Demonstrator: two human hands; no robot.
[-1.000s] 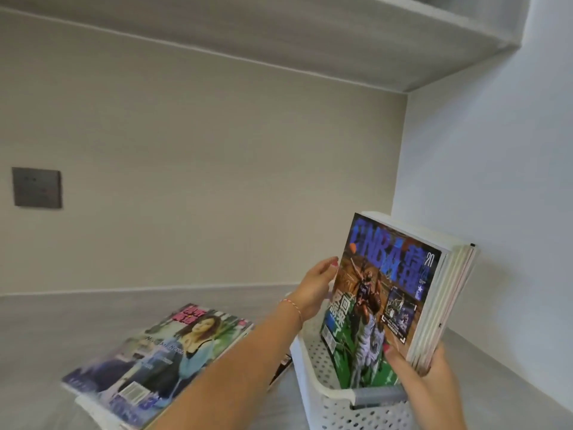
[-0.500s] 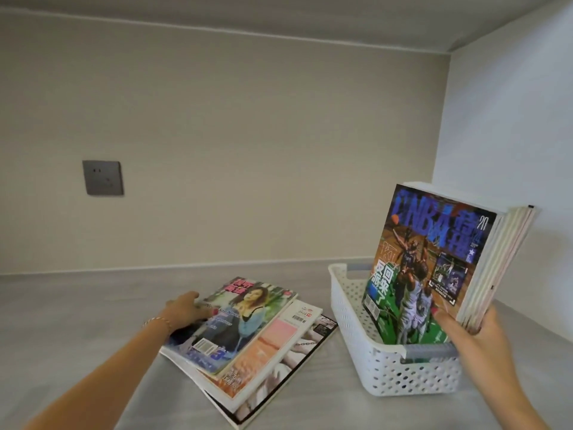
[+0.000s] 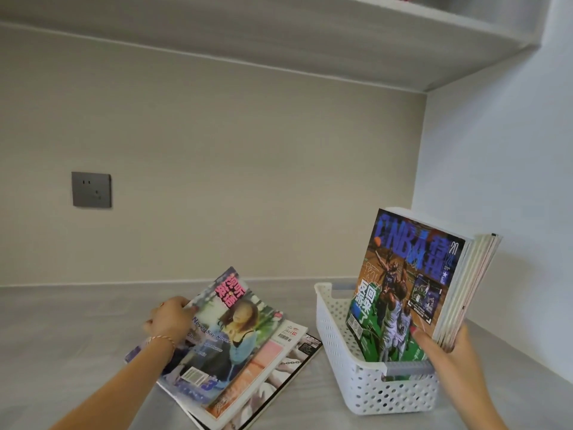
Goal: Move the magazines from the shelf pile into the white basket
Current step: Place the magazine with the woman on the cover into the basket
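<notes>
left hand – fingers pinching top magazine, peeling it off shelf pile at 7 o'clock | right hand – fingers clamped on upright stack in white basket, likely propping it so it won't topple

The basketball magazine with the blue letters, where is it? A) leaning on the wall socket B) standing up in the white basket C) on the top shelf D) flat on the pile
B: the basketball magazine stands upright inside the white basket, steadied with others by the right hand.
</notes>
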